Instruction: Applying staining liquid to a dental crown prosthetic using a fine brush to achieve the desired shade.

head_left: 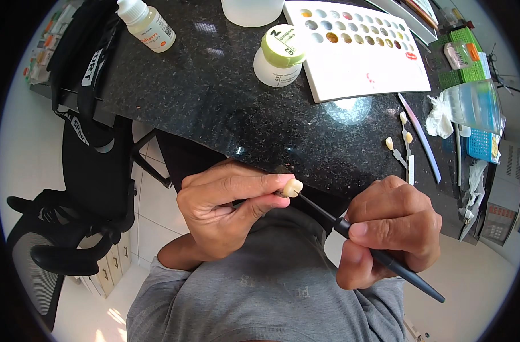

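Observation:
Between the thumb and forefinger of my left hand is a cream-coloured dental crown, held up in front of my chest near the table's front edge. My right hand grips a thin black-handled dental brush like a pen. Its slim dark tip reaches left to the crown and appears to touch its side; whether it presses there is too small to tell. The back of the crown is hidden by my left fingertips.
On the black speckled table stand a green-lidded jar, a dropper bottle and a white palette with several coloured wells. At right lie shade-tab teeth, a pale strip and a clear cup. A black chair stands left.

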`<state>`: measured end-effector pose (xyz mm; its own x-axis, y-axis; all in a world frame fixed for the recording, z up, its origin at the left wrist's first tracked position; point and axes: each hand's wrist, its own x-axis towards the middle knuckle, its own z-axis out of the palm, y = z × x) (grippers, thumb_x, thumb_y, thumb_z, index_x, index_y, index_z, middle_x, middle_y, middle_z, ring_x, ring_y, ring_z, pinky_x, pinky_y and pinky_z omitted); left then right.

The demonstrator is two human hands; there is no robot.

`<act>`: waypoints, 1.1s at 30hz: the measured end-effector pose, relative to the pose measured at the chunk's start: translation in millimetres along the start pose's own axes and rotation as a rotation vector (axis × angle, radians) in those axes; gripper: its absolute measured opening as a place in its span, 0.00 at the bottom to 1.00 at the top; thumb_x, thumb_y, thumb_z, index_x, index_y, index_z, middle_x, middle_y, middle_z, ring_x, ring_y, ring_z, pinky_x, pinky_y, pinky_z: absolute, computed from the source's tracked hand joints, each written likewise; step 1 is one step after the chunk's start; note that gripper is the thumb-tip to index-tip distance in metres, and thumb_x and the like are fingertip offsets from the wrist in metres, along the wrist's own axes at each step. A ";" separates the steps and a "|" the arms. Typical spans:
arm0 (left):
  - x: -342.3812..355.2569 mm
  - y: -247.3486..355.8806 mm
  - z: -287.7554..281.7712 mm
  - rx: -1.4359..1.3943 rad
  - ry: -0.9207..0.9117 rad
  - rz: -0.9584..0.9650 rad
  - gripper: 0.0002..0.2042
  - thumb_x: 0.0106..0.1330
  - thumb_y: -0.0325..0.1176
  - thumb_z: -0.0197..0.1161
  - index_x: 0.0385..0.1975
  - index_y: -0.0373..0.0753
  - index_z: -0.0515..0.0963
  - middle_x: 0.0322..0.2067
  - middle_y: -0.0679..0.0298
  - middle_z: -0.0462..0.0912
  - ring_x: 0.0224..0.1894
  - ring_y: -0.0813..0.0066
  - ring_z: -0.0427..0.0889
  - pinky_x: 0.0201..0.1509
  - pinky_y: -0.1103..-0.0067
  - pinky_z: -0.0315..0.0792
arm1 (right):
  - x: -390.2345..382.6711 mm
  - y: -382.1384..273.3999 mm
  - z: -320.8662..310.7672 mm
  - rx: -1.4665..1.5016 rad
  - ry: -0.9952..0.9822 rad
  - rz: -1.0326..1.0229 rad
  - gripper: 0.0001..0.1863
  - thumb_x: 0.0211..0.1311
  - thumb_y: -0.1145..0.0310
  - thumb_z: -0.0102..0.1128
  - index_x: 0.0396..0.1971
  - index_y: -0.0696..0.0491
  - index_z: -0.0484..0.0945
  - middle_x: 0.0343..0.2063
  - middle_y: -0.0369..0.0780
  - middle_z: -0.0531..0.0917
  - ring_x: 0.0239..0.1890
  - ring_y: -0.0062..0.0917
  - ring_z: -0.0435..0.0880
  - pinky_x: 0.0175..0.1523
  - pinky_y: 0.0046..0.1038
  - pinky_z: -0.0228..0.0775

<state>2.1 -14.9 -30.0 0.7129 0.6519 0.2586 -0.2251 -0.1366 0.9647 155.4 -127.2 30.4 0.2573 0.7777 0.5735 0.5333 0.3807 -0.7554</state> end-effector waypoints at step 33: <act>-10.6 -2.2 8.7 -0.809 0.062 -0.452 0.11 0.62 0.30 0.65 0.37 0.27 0.78 0.30 0.50 0.84 0.32 0.71 0.83 0.38 0.77 0.79 | 0.7 -0.7 12.7 -0.068 0.112 -0.013 0.13 0.39 0.80 0.73 0.23 0.59 0.75 0.15 0.43 0.80 0.16 0.26 0.81 0.17 0.21 0.73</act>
<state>0.8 -27.9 -34.5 0.8142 0.5583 -0.1594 -0.3458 0.6868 0.6394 145.0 -120.6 27.3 0.3365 0.7104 0.6182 0.5898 0.3528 -0.7264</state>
